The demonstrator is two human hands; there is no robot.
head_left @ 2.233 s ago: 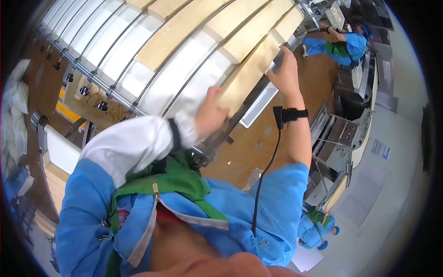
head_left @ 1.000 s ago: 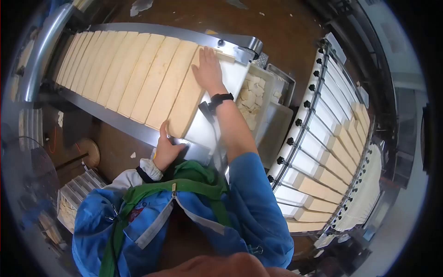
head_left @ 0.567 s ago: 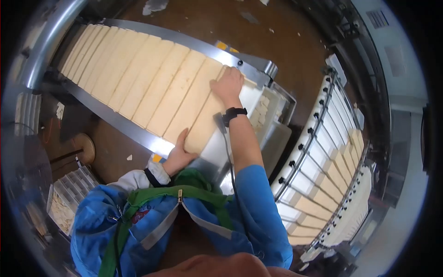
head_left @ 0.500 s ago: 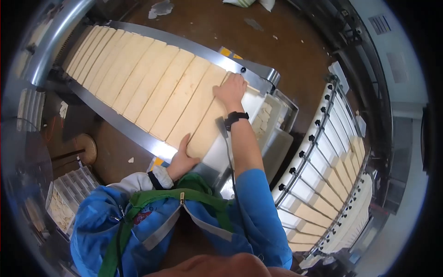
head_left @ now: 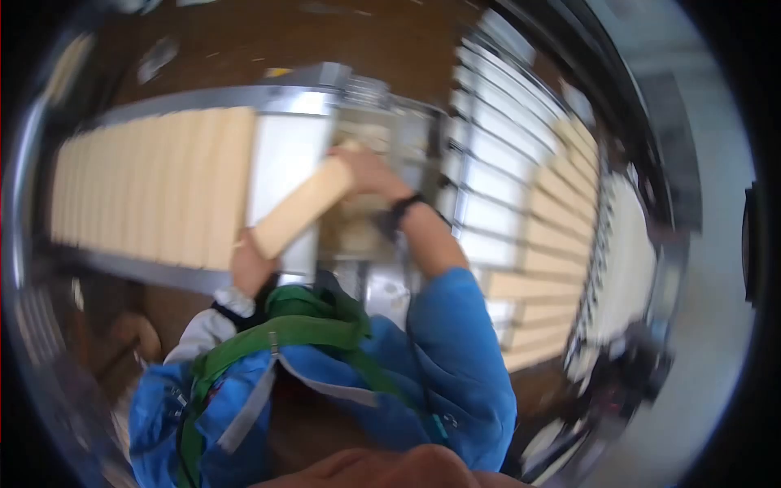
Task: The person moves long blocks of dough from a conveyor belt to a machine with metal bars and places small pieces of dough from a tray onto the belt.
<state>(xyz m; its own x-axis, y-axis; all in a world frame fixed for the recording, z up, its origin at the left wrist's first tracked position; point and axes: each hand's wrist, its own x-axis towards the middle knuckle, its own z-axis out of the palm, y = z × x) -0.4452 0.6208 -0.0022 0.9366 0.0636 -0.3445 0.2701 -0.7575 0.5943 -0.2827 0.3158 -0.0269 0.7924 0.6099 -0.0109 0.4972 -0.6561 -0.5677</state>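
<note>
Both my hands hold a long, pale beige slab point(head_left: 303, 207) by its ends, slanted above the conveyor's white belt point(head_left: 285, 154). My right hand point(head_left: 370, 172) grips the upper right end, over a bin of pale broken pieces point(head_left: 358, 232). At the lower left end, my left hand point(head_left: 251, 264) is closed round the slab, close to the conveyor's near edge. Left of the slab, a row of similar slabs point(head_left: 154, 187) lies side by side on the conveyor. Motion blurs the picture, and what the slab is made of cannot be told.
On my right stands a rack point(head_left: 496, 154) with dark dividing rods and a white surface; pale slabs point(head_left: 557, 220) lie between the rods. A metal rail point(head_left: 297, 102) runs along the conveyor's far side. A dark cable point(head_left: 411, 325) hangs by my right arm.
The end slab has been lifted off the conveyor and is now held in both hands, moved right and turned. My view has swung right, bringing the rack closer.
</note>
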